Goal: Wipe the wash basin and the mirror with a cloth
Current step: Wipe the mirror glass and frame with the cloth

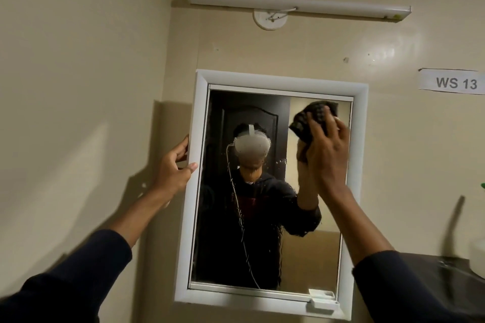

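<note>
Sleeves dark and pushed back from the wrists, we reach up toward a white-framed mirror (265, 191) hung on a beige wall (78, 86). Our left hand (174, 165) grips the frame's left edge, thumb laid across the front and fingers curled round behind it. Water droplets speckle the glass around its middle. At the upper right of the glass, our right hand (328, 149) presses a dark, textured cloth (312, 119) flat against the mirror, fingers spread over the bunched fabric. Above the mirror a white tube light fitting (296, 5) runs along the wall. Farther right, a paper label (452, 82) reads "WS 13". The wash basin cannot be made out.
</note>
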A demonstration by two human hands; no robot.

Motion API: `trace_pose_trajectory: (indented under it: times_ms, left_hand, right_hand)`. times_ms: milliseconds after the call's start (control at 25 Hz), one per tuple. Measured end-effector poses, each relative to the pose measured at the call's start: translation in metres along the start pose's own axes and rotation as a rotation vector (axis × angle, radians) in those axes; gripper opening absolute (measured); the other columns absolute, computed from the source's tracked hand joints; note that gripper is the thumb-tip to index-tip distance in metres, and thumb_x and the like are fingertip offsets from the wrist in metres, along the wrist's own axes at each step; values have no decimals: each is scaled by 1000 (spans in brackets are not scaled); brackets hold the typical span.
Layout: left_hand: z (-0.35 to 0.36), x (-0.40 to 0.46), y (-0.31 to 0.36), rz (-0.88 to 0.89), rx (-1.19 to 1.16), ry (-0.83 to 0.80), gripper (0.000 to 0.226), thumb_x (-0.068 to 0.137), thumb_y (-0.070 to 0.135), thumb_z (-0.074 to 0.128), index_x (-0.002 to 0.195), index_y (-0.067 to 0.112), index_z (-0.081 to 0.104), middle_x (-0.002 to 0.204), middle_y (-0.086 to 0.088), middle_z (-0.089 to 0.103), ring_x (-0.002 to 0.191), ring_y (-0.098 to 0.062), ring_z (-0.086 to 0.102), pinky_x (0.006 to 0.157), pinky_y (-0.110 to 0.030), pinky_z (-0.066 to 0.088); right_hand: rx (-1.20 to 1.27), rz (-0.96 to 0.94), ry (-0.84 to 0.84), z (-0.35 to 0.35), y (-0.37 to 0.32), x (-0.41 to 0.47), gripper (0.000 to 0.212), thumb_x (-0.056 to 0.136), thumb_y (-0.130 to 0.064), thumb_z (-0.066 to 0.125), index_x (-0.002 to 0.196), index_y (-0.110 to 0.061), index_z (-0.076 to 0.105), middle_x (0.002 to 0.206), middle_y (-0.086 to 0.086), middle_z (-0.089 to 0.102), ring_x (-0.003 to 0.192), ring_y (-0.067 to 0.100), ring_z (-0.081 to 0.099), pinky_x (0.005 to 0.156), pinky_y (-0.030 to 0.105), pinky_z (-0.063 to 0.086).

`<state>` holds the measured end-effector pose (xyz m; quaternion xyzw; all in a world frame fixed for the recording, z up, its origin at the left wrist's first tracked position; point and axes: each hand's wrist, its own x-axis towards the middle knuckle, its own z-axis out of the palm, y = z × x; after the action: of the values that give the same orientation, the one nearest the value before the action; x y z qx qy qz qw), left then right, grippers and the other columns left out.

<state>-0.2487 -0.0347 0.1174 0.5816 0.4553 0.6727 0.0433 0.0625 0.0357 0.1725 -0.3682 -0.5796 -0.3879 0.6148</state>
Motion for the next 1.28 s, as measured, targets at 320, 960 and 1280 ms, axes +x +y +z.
trace_pose_trajectory:
  times_ms: [320,960,1280]
  left_hand:
    - [-2,-1,-2,-23,14,5,73,86,-1,67,149,19,36,148,-1,48,138,-13,43,107,-24,37]
    - [-4,3,-1,14,14,-8,76,82,-7,69,147,18,39,140,0,55,123,-17,55,91,-24,50]
    - [-4,1,-8,-4,-32,-24,71,87,-1,66,148,21,38,148,1,48,139,-13,41,107,-25,35]
  right_hand:
    - [31,432,108,3,-11,1,44,94,-18,44,138,-18,52,149,13,41,124,37,40,101,44,43]
    - [167,-387,-322,45,-170,18,58,80,-13,73,135,-18,54,149,15,41,129,39,39,99,52,45]
    - [13,-107,-93,-3,-1,-29,47,83,-11,68,129,-11,61,145,15,46,122,37,40,94,48,49]
